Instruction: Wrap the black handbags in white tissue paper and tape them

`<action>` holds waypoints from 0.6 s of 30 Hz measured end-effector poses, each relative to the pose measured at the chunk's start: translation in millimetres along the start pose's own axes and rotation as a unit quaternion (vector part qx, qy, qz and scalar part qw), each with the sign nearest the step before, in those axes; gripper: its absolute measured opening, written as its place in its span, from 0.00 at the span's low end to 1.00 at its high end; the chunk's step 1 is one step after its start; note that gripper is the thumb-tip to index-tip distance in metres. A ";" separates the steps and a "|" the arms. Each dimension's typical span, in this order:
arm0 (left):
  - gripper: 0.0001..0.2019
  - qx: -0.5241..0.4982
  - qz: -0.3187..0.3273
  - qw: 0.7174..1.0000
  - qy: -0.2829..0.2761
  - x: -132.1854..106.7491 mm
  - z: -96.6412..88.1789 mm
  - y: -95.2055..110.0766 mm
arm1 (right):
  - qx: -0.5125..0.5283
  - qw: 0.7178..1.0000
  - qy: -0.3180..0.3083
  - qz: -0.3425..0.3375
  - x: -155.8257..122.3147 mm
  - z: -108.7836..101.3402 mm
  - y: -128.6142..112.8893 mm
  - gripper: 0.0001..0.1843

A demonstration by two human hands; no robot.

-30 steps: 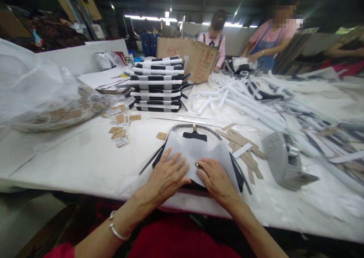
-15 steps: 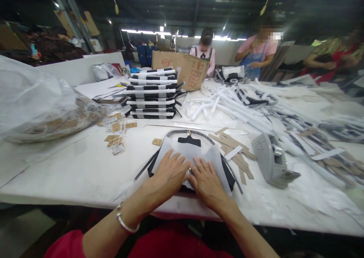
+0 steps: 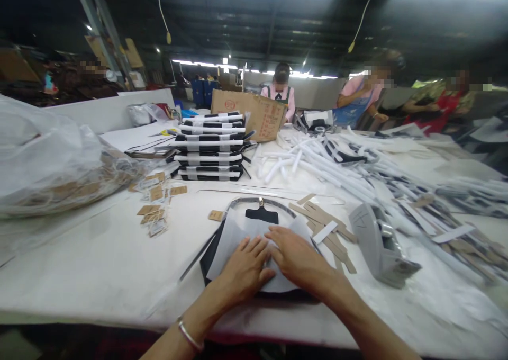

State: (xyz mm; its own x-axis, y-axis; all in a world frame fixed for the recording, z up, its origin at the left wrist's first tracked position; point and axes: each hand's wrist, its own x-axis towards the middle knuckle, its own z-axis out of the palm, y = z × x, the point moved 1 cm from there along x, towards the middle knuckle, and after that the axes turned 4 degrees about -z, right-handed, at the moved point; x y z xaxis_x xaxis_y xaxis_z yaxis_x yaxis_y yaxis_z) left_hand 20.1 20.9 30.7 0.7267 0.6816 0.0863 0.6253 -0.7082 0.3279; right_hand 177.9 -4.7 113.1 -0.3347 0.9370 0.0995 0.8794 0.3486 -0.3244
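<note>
A flat black bag (image 3: 210,254) with a grey handle lies on the white table (image 3: 99,249) in front of me, and a sheet of white tissue paper (image 3: 234,238) covers most of it. My left hand (image 3: 244,270) rests flat on the paper, fingers spread. My right hand (image 3: 299,259) lies beside it on the paper, fingers stretched out and reaching over the left fingertips. The two hands touch at the middle of the bag.
A grey tape dispenser (image 3: 379,243) stands to the right, with brown card strips (image 3: 329,227) beside it. Brown tags (image 3: 153,212) lie at left near a clear plastic bag (image 3: 47,159). Wrapped black bags (image 3: 210,148) are stacked behind. White rolled paper (image 3: 337,164) covers the right. Several people work at the far side.
My right hand has slid left and forward over the paper until it meets the left fingers. The camera has tilted up.
</note>
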 end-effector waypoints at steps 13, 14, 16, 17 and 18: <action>0.29 -0.046 -0.014 0.999 0.018 -0.9 7.4 -4.0 | -0.124 0.970 -0.074 0.194 140.7 1.8 40.1 0.16; 0.29 -0.055 -0.016 0.998 0.018 -1.1 6.5 -3.5 | -0.126 0.972 -0.062 0.188 136.6 3.6 34.6 0.16; 0.28 -0.078 -0.019 0.997 0.018 -1.8 3.6 -2.4 | -0.113 0.978 -0.051 0.166 123.8 8.8 23.2 0.15; 0.28 -0.093 -0.018 0.995 0.021 -2.2 1.9 -2.0 | -0.099 0.982 -0.050 0.155 115.1 13.0 19.3 0.14; 0.29 -0.113 -0.019 0.993 0.027 -2.6 0.3 -1.8 | -0.085 0.984 -0.048 0.146 105.1 18.4 17.6 0.13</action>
State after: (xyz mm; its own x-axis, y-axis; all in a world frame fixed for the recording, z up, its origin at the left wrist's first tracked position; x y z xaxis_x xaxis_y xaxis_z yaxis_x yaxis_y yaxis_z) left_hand 17.2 20.4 29.6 0.6845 0.7194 0.1180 0.5674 -0.6273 0.5335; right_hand 151.9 99.5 100.6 -0.0824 0.9943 -0.0673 0.9840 0.0705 -0.1634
